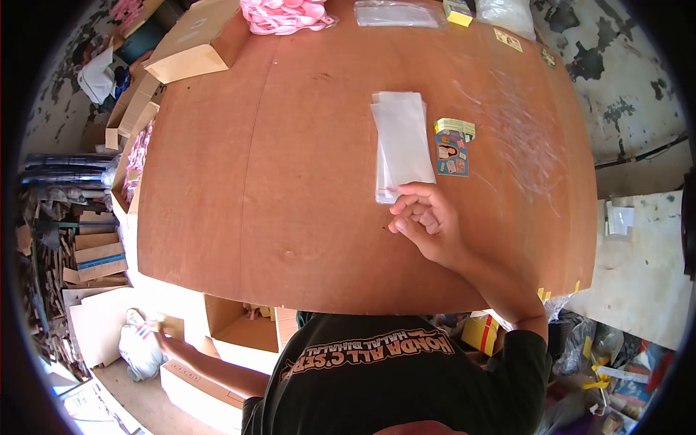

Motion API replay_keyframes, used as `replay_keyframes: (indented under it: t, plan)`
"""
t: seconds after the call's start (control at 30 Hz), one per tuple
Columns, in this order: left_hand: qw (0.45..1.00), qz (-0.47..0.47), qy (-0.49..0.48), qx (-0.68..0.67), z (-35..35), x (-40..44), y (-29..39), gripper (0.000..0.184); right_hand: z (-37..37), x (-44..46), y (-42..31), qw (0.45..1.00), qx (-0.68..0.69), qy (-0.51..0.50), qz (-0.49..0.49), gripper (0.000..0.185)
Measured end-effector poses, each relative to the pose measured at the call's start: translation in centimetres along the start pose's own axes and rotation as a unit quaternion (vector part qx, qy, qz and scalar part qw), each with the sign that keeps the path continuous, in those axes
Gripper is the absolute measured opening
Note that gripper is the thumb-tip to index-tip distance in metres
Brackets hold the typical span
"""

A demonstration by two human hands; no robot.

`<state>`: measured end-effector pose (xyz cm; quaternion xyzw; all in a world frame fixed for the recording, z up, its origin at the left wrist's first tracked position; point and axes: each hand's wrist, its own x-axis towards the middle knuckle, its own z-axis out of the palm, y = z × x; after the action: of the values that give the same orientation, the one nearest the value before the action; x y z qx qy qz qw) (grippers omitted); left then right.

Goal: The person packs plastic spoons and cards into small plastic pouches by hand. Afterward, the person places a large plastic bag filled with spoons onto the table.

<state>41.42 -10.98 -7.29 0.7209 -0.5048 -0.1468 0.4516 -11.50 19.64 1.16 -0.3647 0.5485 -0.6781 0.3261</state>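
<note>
A stack of clear plastic sleeves (403, 141) lies slightly fanned on the brown table. My right hand (426, 217) is at the stack's lower end, fingers loosely curled and thumb tip apart from the index finger, with nothing visible between them. Just right of the sleeves is a blue printed card (452, 158), with a small pile of yellow-green cards (457, 129) at its top. My left hand (151, 332) is off the table at the lower left, beside a pale plastic-like bundle (143, 355); its fingers are too small and smeared to read.
Along the brown table's (210, 181) far edge are a cardboard box (190, 43), pink items (286, 16), more plastic sleeves (399, 14) and a yellow box (458, 11). Thin clear strands (525, 141) lie at right. An open carton (246, 333) stands below the near edge.
</note>
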Motion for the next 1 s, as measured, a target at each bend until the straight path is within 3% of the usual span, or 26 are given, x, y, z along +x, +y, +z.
replay_keyframes:
  t: [0.17, 0.27, 0.3, 0.4, 0.47, 0.53, 0.63, 0.73, 0.77, 0.8, 0.83, 0.93, 1.0]
  plan:
    - [0.978, -0.032, -0.139, 0.153, 3.8, -5.8, -2.5, 0.059, 0.4, -0.1, 0.0, 1.000, -0.019, -0.010, 0.003, 0.040]
    - [0.984, 0.007, -0.066, 0.163, 4.8, -2.2, -0.4, 0.058, 0.6, -0.4, 0.8, 0.998, -0.058, -0.014, -0.026, 0.035]
    - [0.988, 0.036, -0.017, 0.149, 5.3, 1.0, -1.5, 0.066, 0.7, -0.4, 1.0, 0.995, -0.085, -0.016, -0.049, 0.032]
    - [0.976, 0.211, 0.044, 0.027, 5.9, 0.1, 12.9, 0.054, 1.1, -0.2, 0.1, 0.983, -0.151, -0.037, -0.094, 0.028]
    - [0.944, 0.320, -0.028, -0.072, 7.9, -1.9, 21.9, 0.044, 1.5, -0.2, 0.2, 0.965, -0.210, -0.053, -0.150, 0.030]
    - [0.875, 0.437, -0.156, -0.135, 10.4, -5.0, 30.0, 0.037, 1.4, -0.5, 0.4, 0.954, -0.240, -0.072, -0.167, 0.030]
    - [0.730, 0.620, -0.250, -0.144, 16.3, -8.2, 39.3, 0.037, 1.7, 0.0, 0.0, 0.938, -0.268, -0.095, -0.199, 0.028]
    - [0.648, 0.677, -0.286, -0.200, 25.7, -9.8, 47.4, 0.038, 1.7, 0.0, 0.5, 0.927, -0.278, -0.087, -0.236, 0.024]
    - [0.639, 0.699, -0.232, -0.222, 28.5, -10.8, 50.3, 0.038, 1.5, -0.1, 0.9, 0.921, -0.291, -0.093, -0.240, 0.025]
    - [0.669, 0.676, -0.296, -0.089, 30.2, -10.7, 53.4, 0.064, 1.4, -0.1, 1.1, 0.915, -0.304, -0.098, -0.246, 0.025]
    - [0.644, 0.713, -0.245, -0.129, 33.5, -10.5, 56.0, 0.063, 1.3, 0.0, 1.2, 0.915, -0.304, -0.099, -0.248, 0.025]
    - [0.674, 0.712, -0.156, -0.121, 41.6, -9.4, 61.9, 0.068, 1.3, 0.7, 0.9, 0.901, -0.308, -0.097, -0.291, 0.026]
    - [0.675, 0.721, -0.112, -0.107, 42.4, -9.6, 63.4, 0.072, 1.2, 0.8, 0.8, 0.904, -0.312, -0.105, -0.272, 0.025]
